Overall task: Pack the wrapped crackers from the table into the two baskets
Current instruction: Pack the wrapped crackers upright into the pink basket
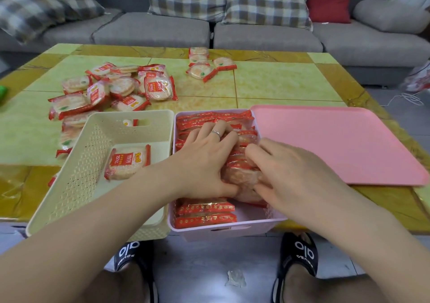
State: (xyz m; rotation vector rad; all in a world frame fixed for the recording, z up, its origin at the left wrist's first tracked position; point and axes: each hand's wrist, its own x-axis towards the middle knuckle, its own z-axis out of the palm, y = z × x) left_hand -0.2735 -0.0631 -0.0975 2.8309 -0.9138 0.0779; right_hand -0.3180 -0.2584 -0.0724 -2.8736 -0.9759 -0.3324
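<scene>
I am viewing loose wrapped crackers [111, 88] lying piled on the table [279, 81] at far left, with a smaller group [207, 64] further back. The cream basket [76, 170] is holding one packet [128, 162]. Just beside it, the pink basket [256, 223] is carrying packed rows. My left hand [204, 161] and right hand [295, 174] are both curling around a cracker stack [242, 174] inside it. The pink lid [337, 144] is lying at right.
</scene>
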